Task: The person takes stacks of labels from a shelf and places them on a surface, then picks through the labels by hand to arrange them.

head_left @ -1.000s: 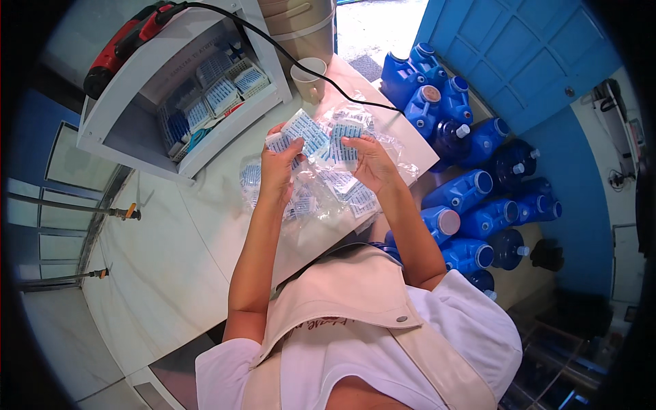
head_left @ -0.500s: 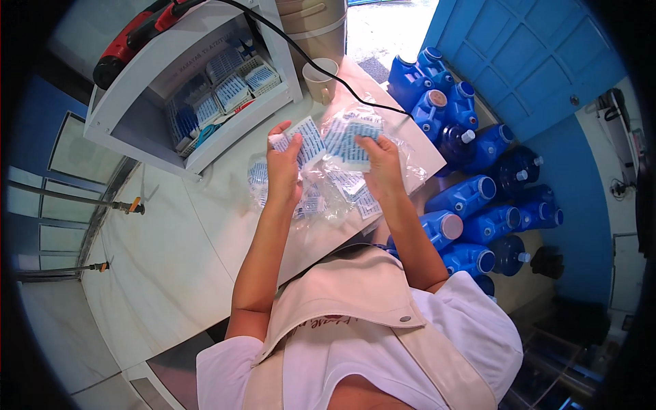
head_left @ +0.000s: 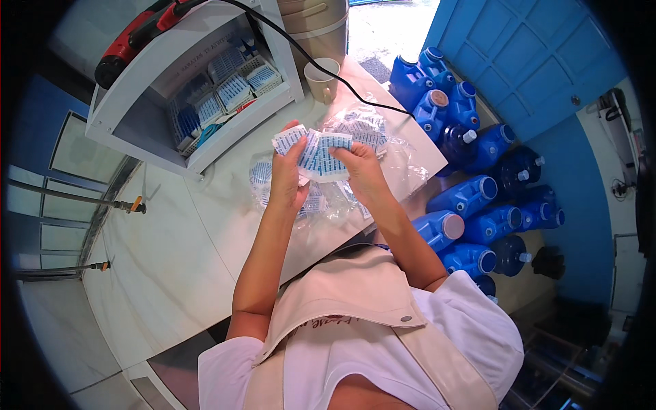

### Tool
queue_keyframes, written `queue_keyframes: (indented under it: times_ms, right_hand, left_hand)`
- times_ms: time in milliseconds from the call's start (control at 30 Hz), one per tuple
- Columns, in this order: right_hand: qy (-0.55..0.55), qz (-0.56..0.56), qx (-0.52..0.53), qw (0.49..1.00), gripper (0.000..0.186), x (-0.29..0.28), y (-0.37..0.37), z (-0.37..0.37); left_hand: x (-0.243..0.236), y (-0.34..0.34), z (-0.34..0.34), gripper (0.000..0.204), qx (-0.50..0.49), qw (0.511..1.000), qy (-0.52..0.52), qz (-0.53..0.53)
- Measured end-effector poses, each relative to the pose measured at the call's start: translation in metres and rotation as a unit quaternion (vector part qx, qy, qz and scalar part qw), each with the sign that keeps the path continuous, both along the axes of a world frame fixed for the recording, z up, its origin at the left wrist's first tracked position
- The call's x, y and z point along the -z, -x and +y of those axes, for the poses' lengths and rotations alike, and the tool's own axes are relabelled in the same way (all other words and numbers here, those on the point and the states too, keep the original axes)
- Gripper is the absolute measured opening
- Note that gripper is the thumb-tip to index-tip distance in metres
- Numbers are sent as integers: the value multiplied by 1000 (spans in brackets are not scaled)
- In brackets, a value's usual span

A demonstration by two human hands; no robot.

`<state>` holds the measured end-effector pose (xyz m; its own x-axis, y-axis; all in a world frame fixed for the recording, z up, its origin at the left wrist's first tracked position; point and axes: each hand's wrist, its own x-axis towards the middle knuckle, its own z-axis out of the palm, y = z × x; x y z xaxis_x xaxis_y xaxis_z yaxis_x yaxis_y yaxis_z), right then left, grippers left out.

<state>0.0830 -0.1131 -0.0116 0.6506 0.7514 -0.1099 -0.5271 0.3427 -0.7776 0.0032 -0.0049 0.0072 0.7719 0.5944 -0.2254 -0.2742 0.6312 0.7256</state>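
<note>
My left hand [head_left: 288,174] is closed on a white slip [head_left: 288,140] covered in blue print, its thumb pressed over the front. In my right hand [head_left: 363,172] is another blue-printed slip [head_left: 328,166], pinched between thumb and fingers. The two slips meet and overlap between my hands, just above the table. Beneath and behind them lie clear plastic bags [head_left: 408,160] holding more printed slips [head_left: 367,126]. My hands and the held slips hide part of these bags.
A white shelf box [head_left: 147,147] with small baskets of slips [head_left: 234,92] stands at the back left, a red-and-black tool [head_left: 133,44] on top. Nearby are a beige mug [head_left: 321,80] and black cable [head_left: 355,92]. Several blue water jugs [head_left: 461,195] stand right of the marble-look table [head_left: 157,260].
My right hand has moved left with its slip, bringing it against the slip in my left hand. The bagged slips behind show more now. My left hand has barely shifted.
</note>
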Motion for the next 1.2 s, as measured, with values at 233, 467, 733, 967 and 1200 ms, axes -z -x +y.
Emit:
queue_keyframes:
  times_ms: [233,467,733,967,1200]
  right_hand:
    - [107,-146,-89,979,19,-4,-29,-12]
    - [189,-336,-119,915,21,-18,-22,-2]
    - [31,-5,-61,998,18,-4,-24,-4]
    - [42,-140,-27,989,26,2,-16,-2]
    - [7,-16,-32,999,23,9,-12,0]
  left_hand:
    - [-2,17,14,37,162,986,36,32]
    - [-5,16,1,36,189,980,56,-2]
    - [0,22,6,31,135,991,4,24]
    - [-3,16,2,40,114,987,-92,61]
    - [-5,19,4,43,103,987,-105,68]
